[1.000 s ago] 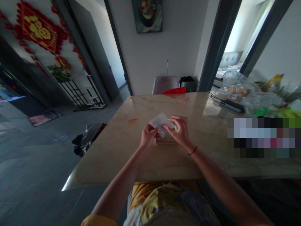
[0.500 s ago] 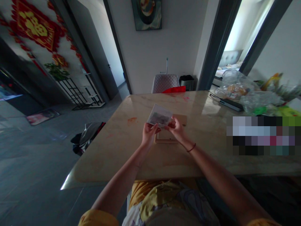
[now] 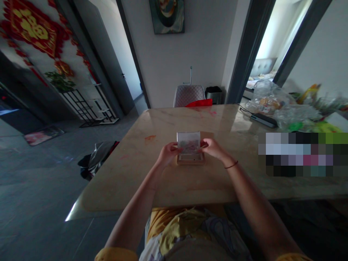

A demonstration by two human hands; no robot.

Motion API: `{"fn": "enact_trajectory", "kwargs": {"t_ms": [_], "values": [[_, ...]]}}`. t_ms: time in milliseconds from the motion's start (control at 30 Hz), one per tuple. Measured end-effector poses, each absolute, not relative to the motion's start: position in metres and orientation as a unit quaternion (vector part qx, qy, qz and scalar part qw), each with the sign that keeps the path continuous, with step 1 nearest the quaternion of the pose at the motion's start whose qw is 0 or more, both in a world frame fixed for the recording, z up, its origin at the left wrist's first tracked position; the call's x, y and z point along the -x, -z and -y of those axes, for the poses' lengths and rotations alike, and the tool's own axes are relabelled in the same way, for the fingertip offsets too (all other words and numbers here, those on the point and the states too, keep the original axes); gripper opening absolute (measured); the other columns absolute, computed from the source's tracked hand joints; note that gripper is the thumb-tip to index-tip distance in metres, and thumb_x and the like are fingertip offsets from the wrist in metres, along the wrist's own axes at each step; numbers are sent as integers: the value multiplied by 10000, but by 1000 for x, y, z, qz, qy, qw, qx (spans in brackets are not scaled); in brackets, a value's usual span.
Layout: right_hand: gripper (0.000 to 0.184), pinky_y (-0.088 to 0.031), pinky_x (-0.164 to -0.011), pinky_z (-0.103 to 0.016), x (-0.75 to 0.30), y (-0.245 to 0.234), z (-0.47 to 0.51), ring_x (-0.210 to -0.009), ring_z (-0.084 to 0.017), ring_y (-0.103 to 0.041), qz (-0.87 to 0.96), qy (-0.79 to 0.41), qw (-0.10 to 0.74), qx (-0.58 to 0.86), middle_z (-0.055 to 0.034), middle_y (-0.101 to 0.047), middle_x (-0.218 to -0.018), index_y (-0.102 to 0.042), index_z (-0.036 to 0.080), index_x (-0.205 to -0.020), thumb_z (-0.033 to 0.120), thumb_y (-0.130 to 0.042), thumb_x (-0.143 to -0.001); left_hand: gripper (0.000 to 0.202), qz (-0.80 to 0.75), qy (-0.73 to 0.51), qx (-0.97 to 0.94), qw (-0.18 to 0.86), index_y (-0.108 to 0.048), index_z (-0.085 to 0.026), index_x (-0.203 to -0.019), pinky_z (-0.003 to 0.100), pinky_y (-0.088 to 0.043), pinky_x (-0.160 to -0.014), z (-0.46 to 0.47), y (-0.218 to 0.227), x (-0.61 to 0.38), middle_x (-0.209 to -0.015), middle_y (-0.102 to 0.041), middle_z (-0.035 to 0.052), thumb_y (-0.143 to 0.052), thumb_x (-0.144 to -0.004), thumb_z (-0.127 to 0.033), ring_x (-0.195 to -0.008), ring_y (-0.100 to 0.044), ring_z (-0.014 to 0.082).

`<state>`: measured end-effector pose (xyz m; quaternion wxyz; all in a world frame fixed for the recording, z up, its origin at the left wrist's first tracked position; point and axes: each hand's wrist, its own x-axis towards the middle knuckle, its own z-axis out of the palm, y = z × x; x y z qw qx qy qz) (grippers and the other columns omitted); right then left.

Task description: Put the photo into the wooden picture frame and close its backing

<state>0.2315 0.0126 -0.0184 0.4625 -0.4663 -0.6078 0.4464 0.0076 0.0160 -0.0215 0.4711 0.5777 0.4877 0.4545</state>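
Note:
Between my hands is a clear, flat rectangular panel [image 3: 189, 141] with a greyish picture-like patch showing on or through it. My left hand [image 3: 170, 152] pinches its left edge, and my right hand [image 3: 213, 148] grips the right edge. The panel is tilted up above a shallow light-wood frame [image 3: 191, 162] that lies on the table. Whether the panel's lower edge touches the frame cannot be made out. Partly behind the panel and my right hand lies a flat brown board [image 3: 208, 134].
The marble-look table [image 3: 152, 174] carries a dark elongated device [image 3: 264, 120] with a cord, and clear plastic bags [image 3: 296, 112] at the right. A blurred-out patch covers things at the right front. A quilted chair [image 3: 189, 96] stands beyond the far edge.
Both hands have brought the clear panel down and turned it from slanted to square over the wood frame. My right hand has moved to the panel's right edge. The view has shifted slightly.

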Motion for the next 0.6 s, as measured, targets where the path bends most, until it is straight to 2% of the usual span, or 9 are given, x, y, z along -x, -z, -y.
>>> {"fn": "enact_trajectory", "kwargs": {"t_ms": [100,333,433,600], "values": [[234,-449,-585,-273,-236,25,-15,-596,-148,-581,625,-445,428,478,-14,-670,-664,-651,167,-687,136,-771,-488,277,-503,-434,-610,431,-678,-169,-805,212,-387,-532,-18,27,-7,-591,-653,-3,-757,-578,-306,-518,-559,116],[279,-436,-523,-227,-244,38,-21,-572,-132,-590,637,-461,409,463,-2,-671,-642,-650,162,-755,133,-771,-505,195,-547,-434,-647,305,-696,-208,-644,241,-392,-605,-13,24,-8,-690,-635,15,-771,-530,-347,-641,-527,147],[286,-428,-512,-227,-246,34,-20,-569,-136,-592,638,-459,417,458,6,-659,-619,-642,166,-770,150,-775,-517,208,-547,-455,-644,282,-705,-218,-651,254,-410,-632,-13,24,-8,-740,-644,30,-797,-504,-334,-692,-550,170],[303,-462,-567,-263,-246,25,-15,-596,-151,-612,622,-474,431,450,-2,-673,-660,-618,179,-801,153,-772,-541,173,-563,-422,-653,280,-719,-220,-684,277,-429,-651,-16,26,-7,-760,-664,41,-768,-580,-349,-719,-582,194]]}}
